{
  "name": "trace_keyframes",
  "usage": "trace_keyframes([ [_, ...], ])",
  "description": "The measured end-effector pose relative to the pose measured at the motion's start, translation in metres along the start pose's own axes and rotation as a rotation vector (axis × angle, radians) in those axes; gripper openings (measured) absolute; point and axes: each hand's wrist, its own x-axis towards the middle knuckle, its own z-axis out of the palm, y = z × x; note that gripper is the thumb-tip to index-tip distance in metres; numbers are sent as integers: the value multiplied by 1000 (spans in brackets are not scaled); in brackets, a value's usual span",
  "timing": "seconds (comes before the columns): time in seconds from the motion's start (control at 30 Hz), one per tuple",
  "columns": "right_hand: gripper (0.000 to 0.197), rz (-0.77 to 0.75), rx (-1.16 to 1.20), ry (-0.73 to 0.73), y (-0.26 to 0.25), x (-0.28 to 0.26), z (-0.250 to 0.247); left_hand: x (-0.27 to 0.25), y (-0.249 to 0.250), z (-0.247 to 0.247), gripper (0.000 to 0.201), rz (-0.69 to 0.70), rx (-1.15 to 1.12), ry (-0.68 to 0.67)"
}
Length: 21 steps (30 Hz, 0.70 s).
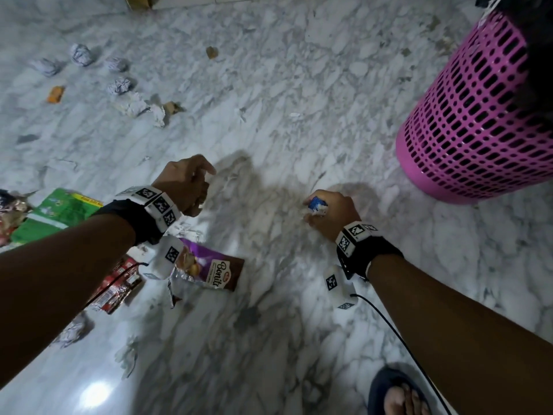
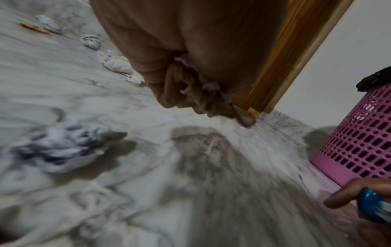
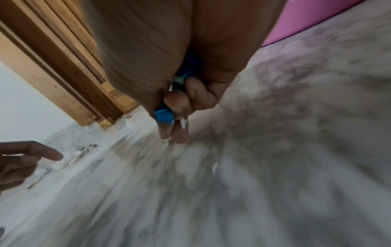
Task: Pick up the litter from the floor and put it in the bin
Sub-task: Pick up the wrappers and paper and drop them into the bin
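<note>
My right hand (image 1: 332, 214) is curled round a blue-and-white wrapper (image 1: 316, 205), low over the floor (image 1: 269, 85) near the pink bin (image 1: 478, 115); my left hand (image 1: 185, 187) is clenched on a scrap of paper (image 2: 201, 86). I judge both loads gathered; next I must lift them over the bin's rim and let go, with more litter waiting at the floor's far-left side

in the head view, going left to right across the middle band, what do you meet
green packet → left hand gripping paper scraps → right hand gripping a blue wrapper → pink bin
</note>
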Motion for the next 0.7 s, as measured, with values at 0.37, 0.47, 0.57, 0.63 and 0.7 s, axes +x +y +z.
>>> trace_keyframes([
  [0.37,17,51,-57,-9,-16,2,19,-54,-53,-44,52,111,404,130],
  [0.47,25,-67,-38,-19,-35,-8,29,-65,-73,-56,52,130,395,205],
  [0.57,21,-194,-9,-44,-66,-23,48,-75,-87,-72,56,135,478,249],
  [0.63,22,-304,8,-93,-91,-36,65,-79,-96,-83,54,102,521,305],
  [0.7,28,-408,2,-157,-112,-47,83,-83,-103,-93,49,35,568,395],
])
